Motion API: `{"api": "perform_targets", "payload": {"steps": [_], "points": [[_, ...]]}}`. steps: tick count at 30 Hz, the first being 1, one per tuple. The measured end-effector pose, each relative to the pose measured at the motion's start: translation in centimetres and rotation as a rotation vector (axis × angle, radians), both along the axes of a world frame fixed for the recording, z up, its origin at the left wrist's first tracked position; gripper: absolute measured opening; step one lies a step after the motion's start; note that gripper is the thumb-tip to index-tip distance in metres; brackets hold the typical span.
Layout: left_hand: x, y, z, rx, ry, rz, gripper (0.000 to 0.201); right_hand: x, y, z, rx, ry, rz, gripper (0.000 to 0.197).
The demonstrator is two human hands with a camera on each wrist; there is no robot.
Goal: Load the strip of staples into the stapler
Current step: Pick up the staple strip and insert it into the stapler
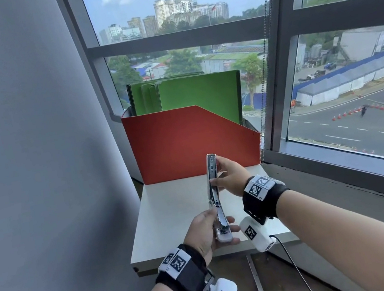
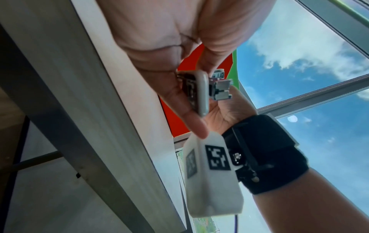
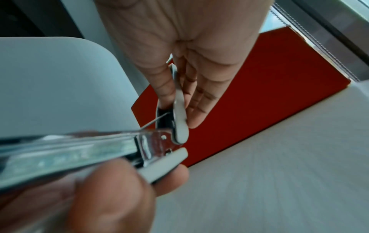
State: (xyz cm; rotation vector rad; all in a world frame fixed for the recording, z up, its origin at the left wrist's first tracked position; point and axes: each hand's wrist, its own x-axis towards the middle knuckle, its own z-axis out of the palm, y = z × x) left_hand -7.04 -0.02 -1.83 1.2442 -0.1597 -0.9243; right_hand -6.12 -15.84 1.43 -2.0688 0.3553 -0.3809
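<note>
A white stapler (image 1: 215, 192) is held above the white table (image 1: 171, 212), swung wide open. My left hand (image 1: 210, 231) grips its base and chrome magazine (image 3: 79, 149) at the near end. My right hand (image 1: 229, 177) pinches the raised top cover (image 3: 179, 110) between thumb and fingers, so it stands almost upright away from me. The left wrist view shows the white base (image 2: 201, 93) and the magazine's front end (image 2: 221, 89) from below. A thin spring rod (image 3: 155, 119) runs from cover to magazine. I cannot make out a strip of staples in any view.
A red file box (image 1: 185, 141) with green folders (image 1: 190, 94) stands at the table's far edge. A grey wall (image 1: 33, 146) rises on the left. The window (image 1: 328, 84) and a hanging bead chain (image 1: 263, 77) are on the right.
</note>
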Motion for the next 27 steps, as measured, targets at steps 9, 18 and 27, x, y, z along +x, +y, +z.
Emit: {"api": "perform_targets", "payload": {"steps": [9, 18, 27], "points": [[0.9, 0.3, 0.5, 0.008, -0.031, 0.029, 0.036, -2.2, 1.1, 2.0, -0.206, -0.115, 0.066, 0.016], [0.8, 1.0, 0.7, 0.024, 0.019, 0.013, 0.045, -3.7, 1.7, 2.0, -0.259, -0.252, 0.116, 0.016], [1.3, 0.8, -0.3, 0.066, 0.156, 0.030, 0.069, -4.1, 2.9, 1.6, -0.410, -0.316, 0.213, 0.020]]}}
